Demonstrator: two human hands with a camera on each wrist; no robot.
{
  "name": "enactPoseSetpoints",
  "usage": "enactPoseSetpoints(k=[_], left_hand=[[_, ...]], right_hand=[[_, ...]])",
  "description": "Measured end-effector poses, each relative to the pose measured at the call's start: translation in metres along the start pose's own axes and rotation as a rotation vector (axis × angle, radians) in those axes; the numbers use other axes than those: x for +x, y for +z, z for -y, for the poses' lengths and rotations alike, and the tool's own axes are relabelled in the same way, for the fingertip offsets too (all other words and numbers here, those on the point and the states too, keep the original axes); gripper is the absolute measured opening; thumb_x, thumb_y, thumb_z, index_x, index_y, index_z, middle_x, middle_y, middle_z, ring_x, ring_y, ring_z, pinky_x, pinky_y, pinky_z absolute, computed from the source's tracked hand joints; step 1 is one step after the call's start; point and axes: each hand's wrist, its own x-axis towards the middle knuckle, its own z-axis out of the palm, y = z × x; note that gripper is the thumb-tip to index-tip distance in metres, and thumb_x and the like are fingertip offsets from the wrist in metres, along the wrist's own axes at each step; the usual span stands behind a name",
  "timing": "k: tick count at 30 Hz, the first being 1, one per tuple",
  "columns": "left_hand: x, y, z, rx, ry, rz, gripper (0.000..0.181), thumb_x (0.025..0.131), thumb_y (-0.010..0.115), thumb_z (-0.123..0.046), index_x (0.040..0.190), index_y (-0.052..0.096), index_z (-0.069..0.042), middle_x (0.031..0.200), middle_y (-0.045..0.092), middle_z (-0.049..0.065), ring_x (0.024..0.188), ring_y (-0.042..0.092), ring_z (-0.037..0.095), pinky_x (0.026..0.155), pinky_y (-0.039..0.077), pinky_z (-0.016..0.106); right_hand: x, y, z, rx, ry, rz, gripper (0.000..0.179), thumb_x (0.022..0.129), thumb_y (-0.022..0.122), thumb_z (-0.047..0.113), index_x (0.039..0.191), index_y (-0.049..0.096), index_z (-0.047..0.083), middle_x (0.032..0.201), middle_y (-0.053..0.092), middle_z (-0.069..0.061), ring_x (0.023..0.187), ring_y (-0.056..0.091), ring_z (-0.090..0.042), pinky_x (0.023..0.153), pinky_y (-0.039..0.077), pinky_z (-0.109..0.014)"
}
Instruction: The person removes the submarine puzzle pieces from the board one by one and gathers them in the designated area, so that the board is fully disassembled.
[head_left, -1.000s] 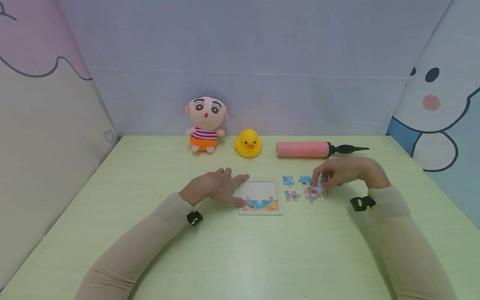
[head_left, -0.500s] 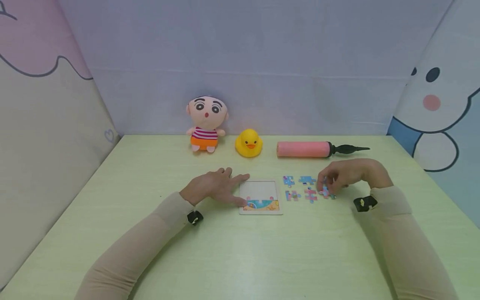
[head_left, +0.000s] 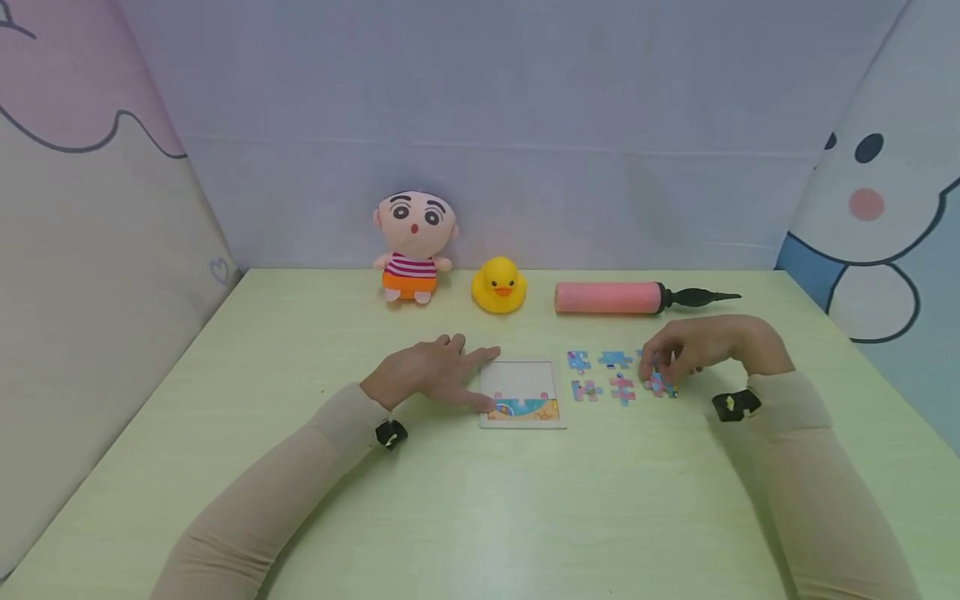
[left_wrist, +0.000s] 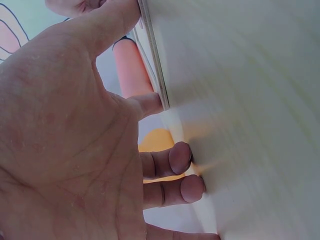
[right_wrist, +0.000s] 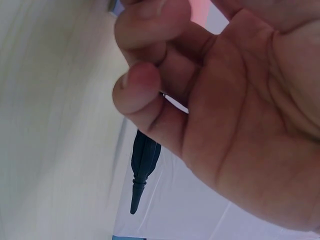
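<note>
In the head view my left hand [head_left: 427,373] lies spread at the left side of a white puzzle frame [head_left: 522,428], its thumb and index finger touching the frame. Joined pieces with a beach picture [head_left: 525,409] fill the frame's lower part; the upper part shows bare white board. The left wrist view shows the frame's thin edge [left_wrist: 157,60] against thumb and index finger. Right of the frame, my right hand [head_left: 701,343] pinches a blue-and-pink puzzle piece [head_left: 660,384] low at the table. That piece is out of sight in the right wrist view, where the fingers curl.
Several loose puzzle pieces lie between frame and right hand, among them a blue one [head_left: 615,360] and a pink one [head_left: 622,389]. Behind stand a plush doll [head_left: 410,246] and a yellow duck [head_left: 498,286]; a pink hand pump [head_left: 609,298] lies beside them.
My right hand has moved a little to the right with the puzzle piece, away from the pink piece beside it. The left hand has stayed on the frame.
</note>
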Motion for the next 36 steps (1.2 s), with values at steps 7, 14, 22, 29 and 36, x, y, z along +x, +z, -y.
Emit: enactPoseSetpoints(k=[7,14,22,29,36], left_hand=[[0.001,0.000,0.000,0.005,0.000,0.000,0.091,0.086,0.051,-0.076,0.161,0.015,-0.037,0.151,0.036,0.017,0.128,0.043,0.034,0.099,0.045,0.055],[0.002,0.001,0.001,0.006,-0.002,-0.003,0.091,0.086,0.051,-0.076,0.161,0.016,-0.037,0.150,0.038,0.017,0.125,0.044,0.032,0.098,0.046,0.053],[0.002,0.001,0.000,0.011,-0.005,0.000,0.092,0.086,0.051,-0.077,0.161,0.016,-0.036,0.150,0.038,0.017,0.127,0.043,0.033,0.098,0.046,0.053],[0.002,0.001,0.000,0.014,-0.012,-0.002,0.092,0.086,0.051,-0.077,0.161,0.016,-0.037,0.149,0.038,0.017,0.127,0.043,0.033,0.097,0.046,0.053],[0.003,0.001,0.000,0.006,-0.008,0.000,0.093,0.085,0.052,-0.077,0.161,0.016,-0.037,0.150,0.038,0.016,0.126,0.043,0.032,0.097,0.046,0.053]], right_hand=[[0.000,-0.001,-0.001,-0.020,0.009,-0.013,0.020,0.092,0.065,0.001,0.110,0.072,0.009,0.086,0.057,-0.003,0.075,0.048,-0.013,0.061,0.039,-0.024],[-0.001,-0.002,-0.001,-0.048,-0.009,-0.033,0.026,0.091,0.060,-0.003,0.111,0.072,0.009,0.086,0.058,-0.002,0.072,0.048,-0.011,0.059,0.038,-0.023],[-0.001,0.000,0.000,-0.046,-0.018,-0.052,0.021,0.093,0.063,0.002,0.110,0.072,0.009,0.085,0.057,-0.001,0.070,0.047,-0.011,0.058,0.036,-0.022],[0.004,0.002,0.007,-0.050,0.021,-0.087,0.016,0.096,0.062,0.006,0.108,0.071,0.011,0.091,0.057,-0.003,0.075,0.050,-0.015,0.063,0.041,-0.026],[0.006,0.005,0.016,-0.051,0.001,-0.092,0.012,0.099,0.060,0.008,0.108,0.067,0.009,0.089,0.057,-0.003,0.072,0.049,-0.016,0.063,0.042,-0.026]])
